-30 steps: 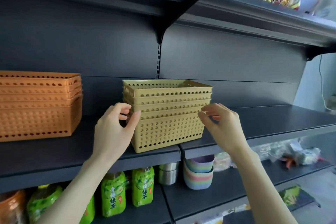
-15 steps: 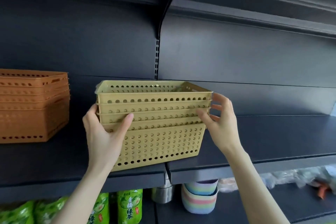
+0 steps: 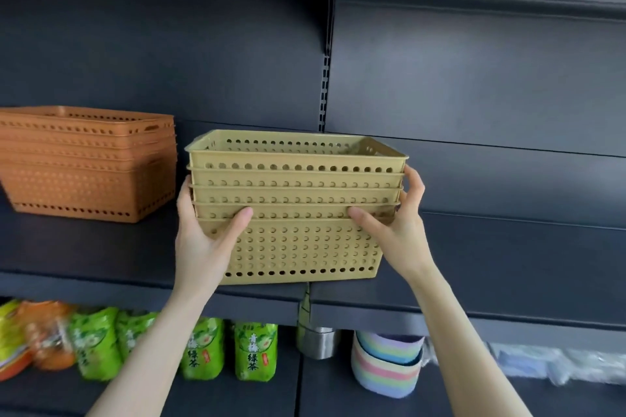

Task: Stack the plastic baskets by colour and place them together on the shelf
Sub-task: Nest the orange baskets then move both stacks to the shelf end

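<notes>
A nested stack of several yellow perforated plastic baskets (image 3: 298, 210) is at the front edge of the dark shelf (image 3: 508, 267), in the middle of the view. My left hand (image 3: 203, 240) grips the stack's left end, thumb across the front wall. Gripping the right end is my right hand (image 3: 396, 230), thumb on the front and fingers curled behind the rims. Whether the stack's bottom rests on the shelf or is just above it, I cannot tell. A nested stack of several orange baskets (image 3: 88, 162) stands on the same shelf to the left, a small gap apart from the yellow stack.
An upright slotted post (image 3: 325, 85) splits the dark back panel behind the yellow stack. On the lower shelf stand green tea bottles (image 3: 254, 352), a metal cup (image 3: 318, 342), pastel striped bowls (image 3: 386, 366) and orange snack packs (image 3: 44, 335).
Both hands closed on the ends of the yellow stack and shifted it left along the shelf, closer to the orange stack. The view has tilted and moved nearer.
</notes>
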The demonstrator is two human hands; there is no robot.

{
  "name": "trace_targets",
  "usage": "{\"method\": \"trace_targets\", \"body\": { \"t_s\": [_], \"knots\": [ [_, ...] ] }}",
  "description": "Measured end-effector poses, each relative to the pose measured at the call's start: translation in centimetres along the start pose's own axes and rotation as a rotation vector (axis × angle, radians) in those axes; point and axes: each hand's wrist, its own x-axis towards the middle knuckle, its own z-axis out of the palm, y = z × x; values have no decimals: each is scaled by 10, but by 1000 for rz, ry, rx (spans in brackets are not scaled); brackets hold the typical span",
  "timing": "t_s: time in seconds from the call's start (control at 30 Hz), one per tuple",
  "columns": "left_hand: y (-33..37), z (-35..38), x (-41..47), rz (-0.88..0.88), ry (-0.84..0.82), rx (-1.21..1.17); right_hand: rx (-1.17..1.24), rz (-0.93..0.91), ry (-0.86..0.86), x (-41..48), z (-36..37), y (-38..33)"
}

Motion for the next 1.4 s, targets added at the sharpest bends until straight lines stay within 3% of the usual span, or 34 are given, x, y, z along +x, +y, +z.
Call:
{"method": "trace_targets", "body": {
  "t_s": [0.33, 0.6, 0.83, 1.13, 1.4],
  "knots": [
    [14, -4, -10, 23, -4, -62, 18, 9, 136, -20, -10, -15],
    [57, 35, -35, 163, -107, -128, -28, -39, 335, -53, -81, -37],
    [96, 120, -82, 198, -162, -251, -94, -44, 438, -84, -180, -34],
    [155, 274, -189, 148, -263, -388, -213, -20, 503, -141, -362, -8],
    [208, 393, -235, 168, -330, -415, -183, -8, 594, -150, -492, 20]
  ]
}}
